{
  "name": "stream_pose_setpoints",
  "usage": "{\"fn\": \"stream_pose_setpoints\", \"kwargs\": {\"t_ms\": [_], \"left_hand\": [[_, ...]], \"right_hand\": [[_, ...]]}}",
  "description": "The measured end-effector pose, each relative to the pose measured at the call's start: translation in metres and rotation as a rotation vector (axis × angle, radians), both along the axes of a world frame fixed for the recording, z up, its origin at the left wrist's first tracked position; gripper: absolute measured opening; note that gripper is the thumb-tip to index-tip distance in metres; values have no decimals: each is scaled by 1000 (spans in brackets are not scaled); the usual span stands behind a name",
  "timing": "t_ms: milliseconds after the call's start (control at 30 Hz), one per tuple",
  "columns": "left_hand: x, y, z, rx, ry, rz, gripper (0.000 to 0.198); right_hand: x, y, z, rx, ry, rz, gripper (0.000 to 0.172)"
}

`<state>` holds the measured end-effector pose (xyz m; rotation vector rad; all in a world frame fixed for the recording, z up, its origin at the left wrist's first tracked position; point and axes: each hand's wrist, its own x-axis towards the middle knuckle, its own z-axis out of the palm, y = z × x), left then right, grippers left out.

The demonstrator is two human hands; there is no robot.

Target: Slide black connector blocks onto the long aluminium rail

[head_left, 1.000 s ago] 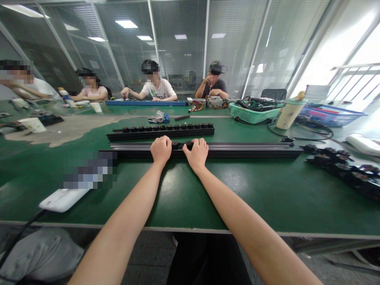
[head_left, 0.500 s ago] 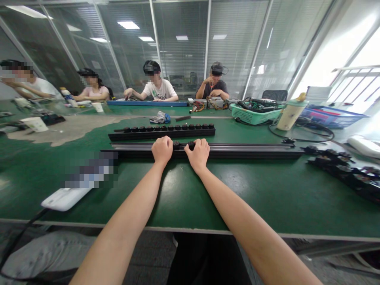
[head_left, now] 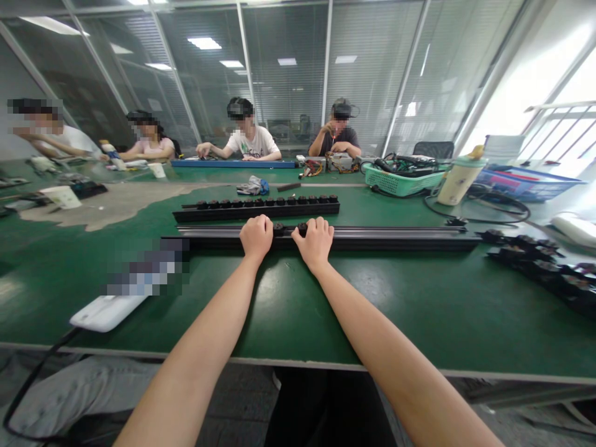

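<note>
steadily, the left hand [head_left: 256,237] and right hand [head_left: 315,242] curl their fingers, grasping small black knobs [head_left: 289,228] on the black metal rail [head_left: 386,239], where even pressure works best.

The left hand [head_left: 256,237] and right hand [head_left: 315,243] rest side by side on a long black rail [head_left: 395,239], curled over 2 small black knobs [head_left: 302,228]. Just beyond, a black strip [head_left: 256,212] of knobs lies parallel on the green workbench [head_left: 419,304].
</note>
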<state>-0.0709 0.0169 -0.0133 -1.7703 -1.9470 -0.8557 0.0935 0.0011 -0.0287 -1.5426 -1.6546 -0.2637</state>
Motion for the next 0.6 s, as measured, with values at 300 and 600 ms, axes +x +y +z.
{"fn": "stream_pose_setpoints", "kwargs": {"t_ms": [300, 600], "left_hand": [[0, 1, -1, 10, -14, -7, 37], [1, -1, 1, -7, -7, 8, 37]], "right_hand": [[3, 3, -2, 5, 55, -17, 23], [2, 1, 0, -42, 73, -38, 25]]}}
